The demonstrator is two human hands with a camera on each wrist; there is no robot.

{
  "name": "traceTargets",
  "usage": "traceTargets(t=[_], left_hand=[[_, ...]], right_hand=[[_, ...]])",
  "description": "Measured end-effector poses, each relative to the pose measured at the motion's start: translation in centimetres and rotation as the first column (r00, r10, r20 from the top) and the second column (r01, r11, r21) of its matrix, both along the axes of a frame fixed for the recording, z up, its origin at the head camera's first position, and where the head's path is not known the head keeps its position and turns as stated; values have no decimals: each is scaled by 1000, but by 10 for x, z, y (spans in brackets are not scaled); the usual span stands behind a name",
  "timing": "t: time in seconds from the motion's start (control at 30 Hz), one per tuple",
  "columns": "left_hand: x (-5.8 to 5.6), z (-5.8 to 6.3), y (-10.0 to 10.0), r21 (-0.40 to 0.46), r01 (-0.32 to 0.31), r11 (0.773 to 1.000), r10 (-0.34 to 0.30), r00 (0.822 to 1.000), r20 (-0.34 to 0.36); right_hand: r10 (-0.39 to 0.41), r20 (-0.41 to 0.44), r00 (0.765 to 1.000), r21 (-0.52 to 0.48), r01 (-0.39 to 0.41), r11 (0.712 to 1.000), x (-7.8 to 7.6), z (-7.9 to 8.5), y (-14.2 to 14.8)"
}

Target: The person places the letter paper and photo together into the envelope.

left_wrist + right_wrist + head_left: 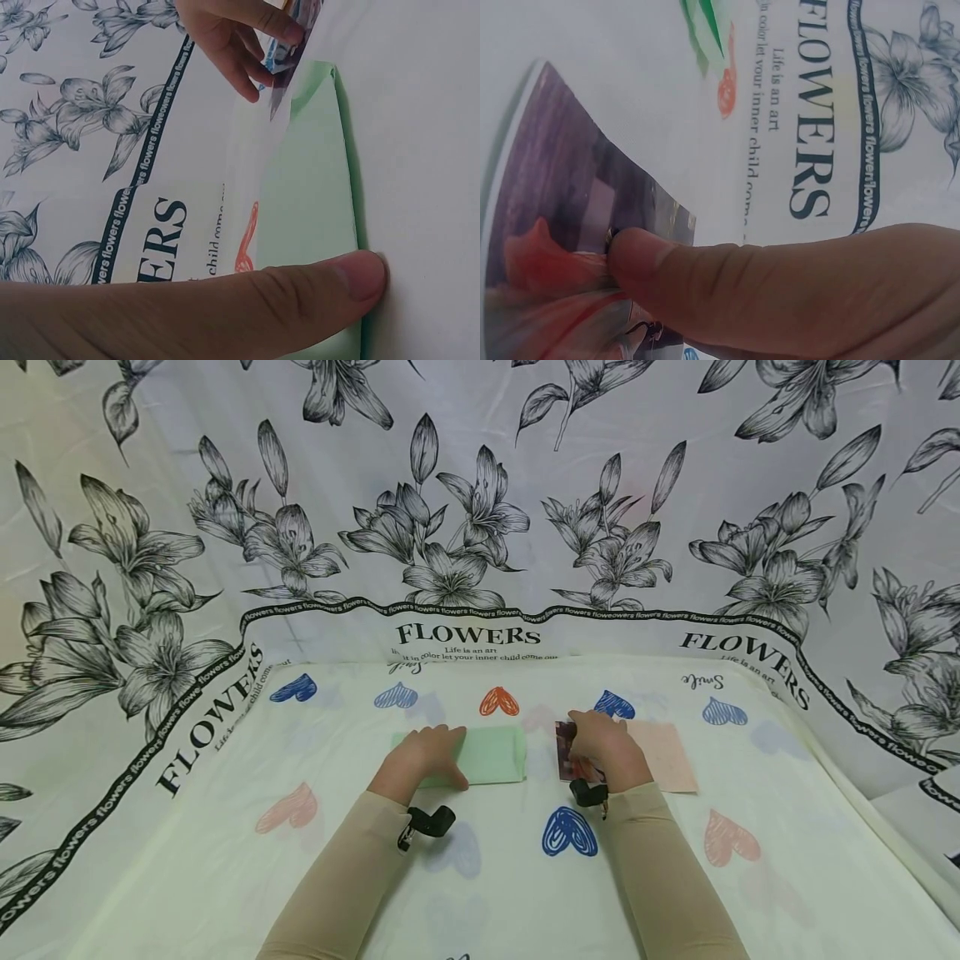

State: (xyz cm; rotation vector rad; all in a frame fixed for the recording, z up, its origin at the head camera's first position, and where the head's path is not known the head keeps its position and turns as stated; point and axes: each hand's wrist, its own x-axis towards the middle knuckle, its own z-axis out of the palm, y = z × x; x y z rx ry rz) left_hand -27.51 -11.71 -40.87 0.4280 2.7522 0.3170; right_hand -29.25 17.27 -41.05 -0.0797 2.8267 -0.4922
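Observation:
A pale green paper envelope (pixel 491 756) lies on the heart-print cloth, its right end facing the other hand. My left hand (pixel 427 756) grips it across the left part, thumb over the near edge and fingers toward the far edge. In the left wrist view that thumb (pixel 322 289) overlaps the near side. To the right, my right hand (pixel 607 745) pinches a glossy photo card (pixel 566 760) with a purple and red picture. The right wrist view has the thumb on the card (pixel 562 180), which bends slightly; the fingers underneath are hidden there.
A pale pink paper piece (pixel 667 756) lies just right of my right hand, partly covered by it. The white tablecloth (pixel 510 893) bears printed hearts. Behind it hangs a curtain (pixel 480 468) with black flower drawings.

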Motion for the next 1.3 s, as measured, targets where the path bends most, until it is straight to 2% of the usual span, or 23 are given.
traceTargets(t=[0.3, 0.53, 0.93, 1.03, 1.23, 1.3], left_hand=[[0, 0, 0, -30, 18, 999, -18, 999, -26], [1, 0, 2, -26, 13, 1000, -14, 1000, -14], [1, -1, 1, -21, 12, 1000, -12, 1000, -16], [1, 1, 2, -18, 8, 1000, -8, 1000, -9], [1, 2, 2, -7, -10, 1000, 10, 1000, 6], [1, 1, 2, -3, -13, 1000, 13, 1000, 9]], right_hand=[[-5, -6, 1000, -25, 5, 1000, 0, -1, 0], [-3, 0, 1000, -29, 3, 1000, -1, -1, 1], [-43, 29, 999, -62, 44, 997, 1, -1, 2], [-23, 11, 1000, -58, 23, 998, 0, -2, 2], [33, -70, 997, 20, -32, 999, -5, -5, 0], [40, -73, 997, 30, -38, 999, -6, -5, 0]])
